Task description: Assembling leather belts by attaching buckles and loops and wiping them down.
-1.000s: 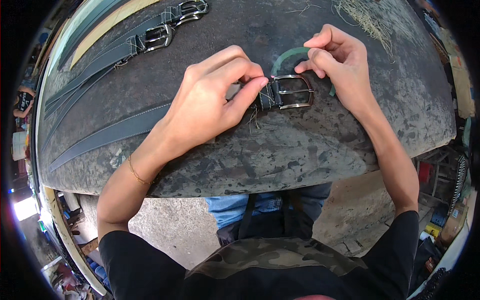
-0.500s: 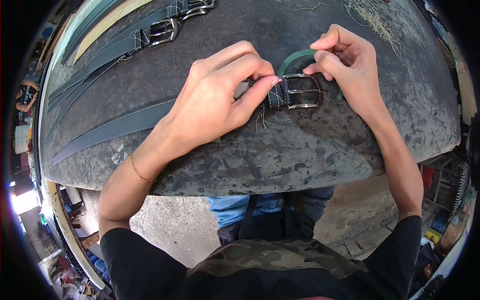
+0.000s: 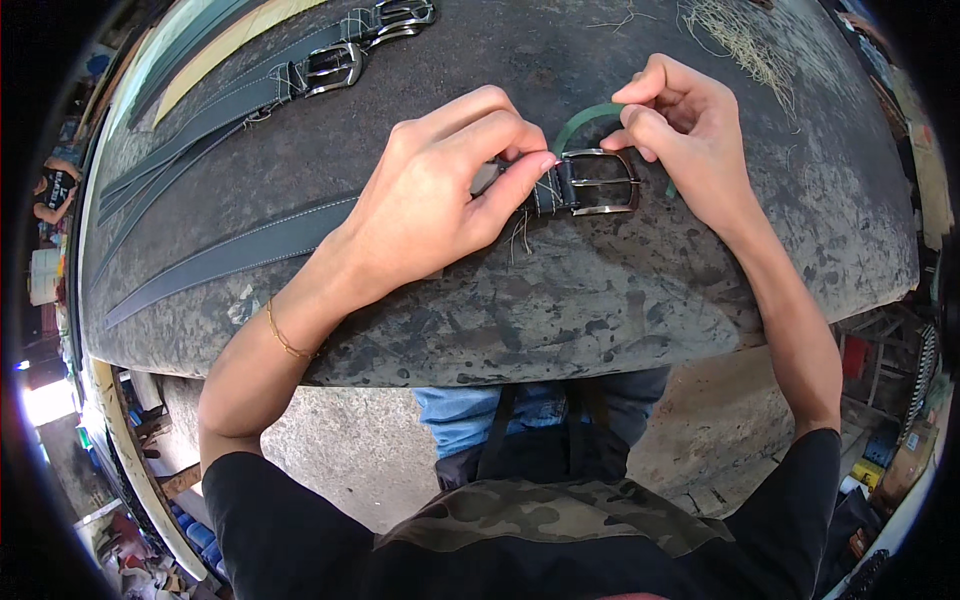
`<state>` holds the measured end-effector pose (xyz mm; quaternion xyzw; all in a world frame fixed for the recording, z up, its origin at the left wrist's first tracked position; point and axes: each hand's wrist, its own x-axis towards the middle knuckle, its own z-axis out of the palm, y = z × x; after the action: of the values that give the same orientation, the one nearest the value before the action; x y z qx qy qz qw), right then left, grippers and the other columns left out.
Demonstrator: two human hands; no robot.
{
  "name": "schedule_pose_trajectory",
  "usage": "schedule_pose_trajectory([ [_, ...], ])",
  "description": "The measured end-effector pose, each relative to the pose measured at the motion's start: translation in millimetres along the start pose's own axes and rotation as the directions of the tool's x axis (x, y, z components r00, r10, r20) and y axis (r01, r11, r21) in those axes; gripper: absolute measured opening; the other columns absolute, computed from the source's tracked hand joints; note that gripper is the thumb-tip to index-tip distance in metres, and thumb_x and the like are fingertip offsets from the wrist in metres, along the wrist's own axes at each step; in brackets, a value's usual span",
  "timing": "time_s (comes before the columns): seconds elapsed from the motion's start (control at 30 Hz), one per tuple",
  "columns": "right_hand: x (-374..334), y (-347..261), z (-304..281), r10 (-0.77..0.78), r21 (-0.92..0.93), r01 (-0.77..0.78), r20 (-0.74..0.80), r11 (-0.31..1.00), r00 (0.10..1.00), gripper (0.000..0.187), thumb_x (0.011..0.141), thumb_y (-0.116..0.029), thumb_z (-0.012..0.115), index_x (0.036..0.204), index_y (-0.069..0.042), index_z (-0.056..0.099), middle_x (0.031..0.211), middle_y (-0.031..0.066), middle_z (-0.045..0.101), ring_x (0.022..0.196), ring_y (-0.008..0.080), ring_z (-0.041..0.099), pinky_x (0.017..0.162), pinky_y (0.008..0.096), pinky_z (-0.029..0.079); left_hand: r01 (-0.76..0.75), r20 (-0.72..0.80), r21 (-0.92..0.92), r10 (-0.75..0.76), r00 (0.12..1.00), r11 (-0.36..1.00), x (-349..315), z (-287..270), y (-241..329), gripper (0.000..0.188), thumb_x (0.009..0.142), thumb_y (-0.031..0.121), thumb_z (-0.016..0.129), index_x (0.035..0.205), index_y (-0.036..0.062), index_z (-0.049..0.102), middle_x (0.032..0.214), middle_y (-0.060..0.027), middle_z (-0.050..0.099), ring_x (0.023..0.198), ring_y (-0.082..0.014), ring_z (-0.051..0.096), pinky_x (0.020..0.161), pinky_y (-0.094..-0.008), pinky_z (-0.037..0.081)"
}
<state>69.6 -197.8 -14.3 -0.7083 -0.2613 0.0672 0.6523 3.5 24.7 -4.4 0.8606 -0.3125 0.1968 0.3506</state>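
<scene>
A dark belt (image 3: 240,243) with pale edge stitching lies across the table, its silver buckle (image 3: 604,183) toward the right. My left hand (image 3: 450,180) rests over the belt just left of the buckle. Its thumb and forefinger are pinched where a thin green strip (image 3: 580,122) meets the belt; the fingertips cover the strip's end. Arching above the buckle, the strip runs to my right hand (image 3: 690,140), which pinches it between thumb and forefinger. A short tail of the strip shows below that hand. Loose thread ends (image 3: 520,230) hang from the stitching beside the buckle.
More dark belts (image 3: 225,105) with silver buckles (image 3: 333,68) lie at the far left, beside a yellowish strip (image 3: 225,60). A bundle of pale threads (image 3: 745,45) is at the far right. The worn dark table (image 3: 560,320) has a curved near edge. Another person (image 3: 55,190) appears at the left rim.
My right hand has shifted slightly left with the green strip. My left hand keeps its pinch at the belt, and the buckle's place is nearly unchanged.
</scene>
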Motion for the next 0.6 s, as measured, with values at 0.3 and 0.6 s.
schedule_pose_trajectory([
  [0.3, 17.8, -5.1, -25.8, -0.067, 0.179, 0.149, -0.397, 0.973, 0.916, 0.011, 0.085, -0.003, 0.060, 0.093, 0.005, 0.063, 0.071, 0.0014, 0.055, 0.059, 0.0052, 0.050, 0.066, 0.0300, 0.058, 0.068, -0.153, 0.023, -0.064, 0.986, 0.997, 16.4, -9.0, 0.4, 0.006, 0.084, 0.004, 0.069, 0.084, -0.0009, 0.065, 0.070, -0.0077, 0.058, 0.063, -0.0157, 0.058, 0.059, -0.0265, 0.046],
  [0.6, 7.9, -24.8, -145.1, -0.022, 0.070, 0.591, -0.989, 0.803, 0.148, 0.011, 0.088, -0.004, 0.056, 0.097, 0.000, 0.059, 0.069, 0.0021, 0.051, 0.062, 0.0115, 0.051, 0.066, 0.0322, 0.050, -0.202, 0.152, 0.200, 0.174, 0.973, 0.959, 114.7, 13.1, -20.9, 0.018, 0.088, 0.018, 0.065, 0.088, 0.0005, 0.068, 0.084, -0.0149, 0.068, 0.083, -0.0307, 0.067, 0.075, -0.0390, 0.052],
])
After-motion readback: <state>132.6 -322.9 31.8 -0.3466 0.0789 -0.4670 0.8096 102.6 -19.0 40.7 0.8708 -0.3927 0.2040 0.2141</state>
